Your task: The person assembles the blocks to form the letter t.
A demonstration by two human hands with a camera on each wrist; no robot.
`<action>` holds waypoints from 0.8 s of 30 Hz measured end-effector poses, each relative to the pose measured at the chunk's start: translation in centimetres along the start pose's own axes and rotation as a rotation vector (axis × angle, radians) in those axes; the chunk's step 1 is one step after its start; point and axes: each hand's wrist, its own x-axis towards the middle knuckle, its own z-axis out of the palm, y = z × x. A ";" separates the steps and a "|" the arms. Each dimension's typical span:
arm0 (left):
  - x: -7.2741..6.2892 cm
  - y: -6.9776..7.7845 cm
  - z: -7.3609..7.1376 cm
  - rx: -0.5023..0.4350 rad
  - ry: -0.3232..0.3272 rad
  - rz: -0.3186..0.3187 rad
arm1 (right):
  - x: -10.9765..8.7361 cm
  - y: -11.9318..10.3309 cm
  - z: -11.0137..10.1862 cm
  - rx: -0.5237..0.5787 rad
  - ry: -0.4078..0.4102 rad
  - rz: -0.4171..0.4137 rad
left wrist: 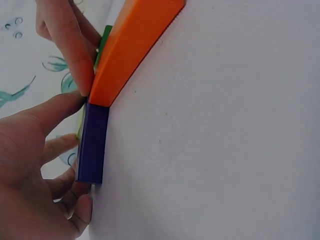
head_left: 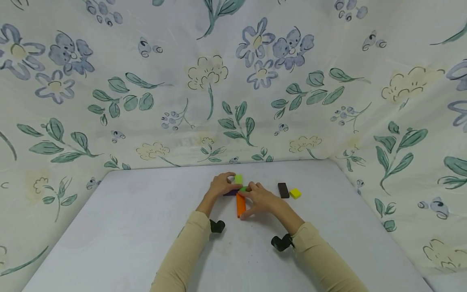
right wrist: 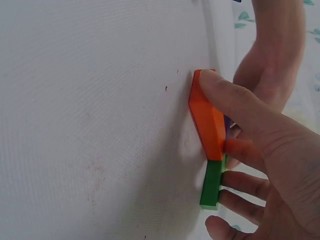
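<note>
In the head view several coloured blocks lie together on the white table. An orange block (head_left: 240, 206) points toward me, a purple block (head_left: 230, 193) extends left, a green block (head_left: 243, 189) right, and a lime block (head_left: 238, 179) away. My left hand (head_left: 220, 185) holds the purple block, thumb at its inner end and fingers around the far side, the index near the lime block. With thumb on the near end of the orange block (right wrist: 207, 120), my right hand (head_left: 260, 199) grips it, other fingers along the green block (right wrist: 212, 185). My fingers partly hide the join.
To the right of my right hand lie a dark brown block (head_left: 283, 190) and a yellow block (head_left: 295, 193). A flowered cloth (head_left: 204, 134) hangs behind the white table (head_left: 124, 227) and along its sides. Black wrist devices (head_left: 281, 243) sit at both cuffs.
</note>
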 end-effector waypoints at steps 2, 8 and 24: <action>0.0 0.0 0.1 0.010 0.006 0.006 | 0.0 0.0 0.0 0.000 -0.001 -0.001; -0.4 0.0 0.2 0.084 0.060 0.040 | 0.0 0.2 0.0 0.008 0.003 -0.007; -2.6 0.2 -0.8 0.033 -0.073 0.259 | 0.2 0.3 0.1 0.016 -0.006 0.026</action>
